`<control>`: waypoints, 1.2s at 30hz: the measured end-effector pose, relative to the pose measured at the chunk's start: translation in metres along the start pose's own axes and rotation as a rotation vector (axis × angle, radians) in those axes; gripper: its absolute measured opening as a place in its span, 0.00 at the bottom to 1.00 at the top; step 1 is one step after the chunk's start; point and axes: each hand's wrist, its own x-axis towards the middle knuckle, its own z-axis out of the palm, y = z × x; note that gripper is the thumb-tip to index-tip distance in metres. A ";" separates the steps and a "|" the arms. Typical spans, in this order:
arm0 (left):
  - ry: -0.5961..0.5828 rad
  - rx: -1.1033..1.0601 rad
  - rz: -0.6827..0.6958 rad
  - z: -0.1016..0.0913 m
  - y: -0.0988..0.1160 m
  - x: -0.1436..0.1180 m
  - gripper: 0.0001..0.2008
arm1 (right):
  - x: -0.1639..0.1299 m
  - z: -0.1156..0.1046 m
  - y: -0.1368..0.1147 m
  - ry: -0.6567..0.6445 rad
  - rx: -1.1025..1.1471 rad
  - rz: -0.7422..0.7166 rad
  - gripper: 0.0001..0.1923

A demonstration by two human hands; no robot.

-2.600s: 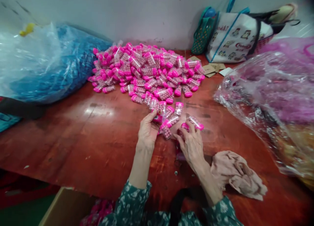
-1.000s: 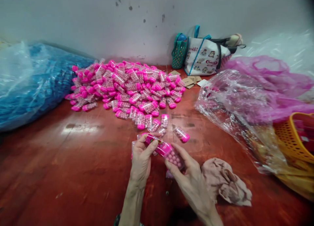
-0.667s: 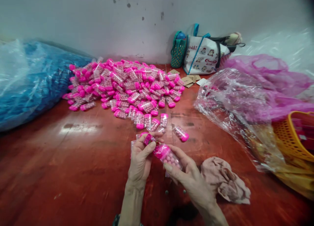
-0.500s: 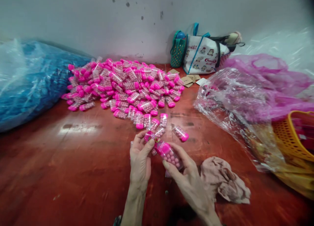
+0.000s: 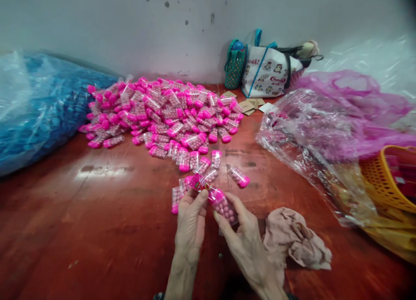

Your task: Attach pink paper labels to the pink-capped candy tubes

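Both hands meet near the table's front middle. My right hand grips a clear pink-capped bottle filled with pink balls. My left hand pinches a small pink sticker at the bottle's cap end and holds other bottles beneath its fingers. A few loose bottles lie just beyond the hands. Farther back sits a big pile of the same pink bottles.
A crumpled beige cloth lies right of my hands. A blue-filled plastic bag is at left, clear and pink plastic bags at right over an orange basket. Tote bags stand against the wall on the red-brown table.
The hands went from gathering bottles at the pile's edge to holding one bottle between them; over the last second they drew slightly nearer me, and the left fingers shifted the sticker at the cap.
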 end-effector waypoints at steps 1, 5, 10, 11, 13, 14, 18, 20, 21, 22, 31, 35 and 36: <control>-0.005 -0.004 -0.026 0.000 0.000 0.000 0.10 | 0.000 0.000 0.001 0.001 -0.004 -0.008 0.17; -0.006 -0.019 -0.029 0.000 0.001 -0.002 0.04 | 0.000 0.004 0.007 -0.012 -0.062 -0.088 0.18; -0.015 -0.023 -0.044 0.001 0.002 -0.003 0.09 | -0.001 0.008 0.015 0.013 -0.260 -0.210 0.20; -0.014 -0.025 -0.060 0.000 0.001 -0.002 0.09 | -0.001 0.008 0.015 0.016 -0.284 -0.225 0.21; -0.013 -0.048 -0.091 -0.002 -0.002 0.000 0.11 | -0.002 0.009 0.015 0.016 -0.294 -0.234 0.21; -0.011 -0.068 -0.107 -0.004 -0.003 0.001 0.12 | -0.003 0.009 0.014 0.011 -0.278 -0.223 0.22; 0.036 -0.172 -0.138 -0.009 -0.006 0.004 0.12 | -0.004 0.005 0.005 -0.049 -0.096 -0.115 0.22; 0.052 -0.193 -0.126 -0.011 -0.006 0.004 0.13 | -0.004 0.001 -0.001 -0.071 -0.007 -0.054 0.21; 0.049 -0.190 -0.118 -0.011 -0.005 0.004 0.13 | -0.004 -0.001 -0.003 -0.081 0.023 -0.031 0.21; 0.039 -0.182 -0.105 -0.011 -0.005 0.004 0.13 | -0.003 -0.004 -0.005 -0.088 0.043 -0.013 0.20; -0.130 -0.051 -0.068 -0.011 -0.005 -0.002 0.08 | -0.002 -0.002 -0.002 -0.072 -0.013 -0.021 0.24; -0.121 -0.029 -0.093 -0.008 -0.006 -0.005 0.09 | -0.006 0.003 -0.001 -0.017 -0.102 -0.012 0.26; -0.113 -0.022 -0.099 -0.008 -0.006 -0.005 0.09 | -0.006 0.003 -0.001 -0.001 -0.118 -0.010 0.27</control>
